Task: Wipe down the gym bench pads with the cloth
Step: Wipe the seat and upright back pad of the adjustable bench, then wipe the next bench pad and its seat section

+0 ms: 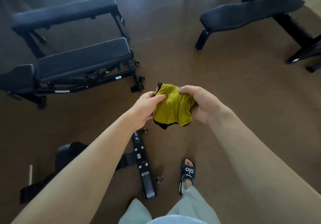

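A yellow cloth (pixel 172 107) with a black edge hangs bunched between both hands, above the brown floor at centre. My left hand (pixel 145 108) pinches its left side, thumb on top. My right hand (pixel 201 102) grips its right side with curled fingers. A black adjustable bench with a long pad (pixel 83 58) and a short seat pad (pixel 17 78) stands at the left. Behind it is a flat bench pad (pixel 64 12). Another black bench pad (pixel 250 13) stands at the upper right.
Below my left forearm lies the black frame of another bench (pixel 142 163) with a dark pad (pixel 69 154) at its left. My foot in a black sandal (pixel 187 175) stands on the brown floor (pixel 225 78) beside that frame. Open floor lies between the benches.
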Action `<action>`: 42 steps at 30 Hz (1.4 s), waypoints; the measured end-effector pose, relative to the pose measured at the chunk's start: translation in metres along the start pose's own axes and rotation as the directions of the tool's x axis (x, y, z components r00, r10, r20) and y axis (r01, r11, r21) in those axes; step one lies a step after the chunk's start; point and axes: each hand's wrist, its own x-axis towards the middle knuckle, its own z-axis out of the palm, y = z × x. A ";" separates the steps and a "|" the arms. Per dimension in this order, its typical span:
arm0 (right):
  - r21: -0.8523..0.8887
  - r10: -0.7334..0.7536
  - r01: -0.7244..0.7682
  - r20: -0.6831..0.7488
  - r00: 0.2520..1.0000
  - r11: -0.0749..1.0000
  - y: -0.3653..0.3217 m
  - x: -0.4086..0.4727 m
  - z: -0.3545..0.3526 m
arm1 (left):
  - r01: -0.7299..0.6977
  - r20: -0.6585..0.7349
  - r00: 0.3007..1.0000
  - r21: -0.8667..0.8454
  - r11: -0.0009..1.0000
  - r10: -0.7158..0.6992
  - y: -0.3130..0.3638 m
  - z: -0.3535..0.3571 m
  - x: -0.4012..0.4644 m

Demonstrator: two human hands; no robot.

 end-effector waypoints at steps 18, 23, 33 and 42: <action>-0.170 0.186 -0.144 0.265 0.946 0.975 -0.130 0.208 0.011 | -0.102 -0.307 0.946 0.009 0.995 0.100 0.101 -0.058 0.181; -0.115 0.179 -0.161 0.177 0.968 0.980 -0.172 0.314 0.048 | -0.008 -0.221 0.975 -0.201 0.980 -0.037 0.131 -0.130 0.276; -0.071 0.171 -0.179 -0.104 0.980 0.981 -0.243 0.515 0.130 | 0.079 -0.372 0.903 -0.347 0.935 -0.214 0.179 -0.239 0.422; -0.560 -0.341 0.350 0.124 0.932 0.751 -0.293 0.722 0.203 | 0.069 -0.664 0.664 -0.404 0.912 -0.344 0.162 -0.319 0.561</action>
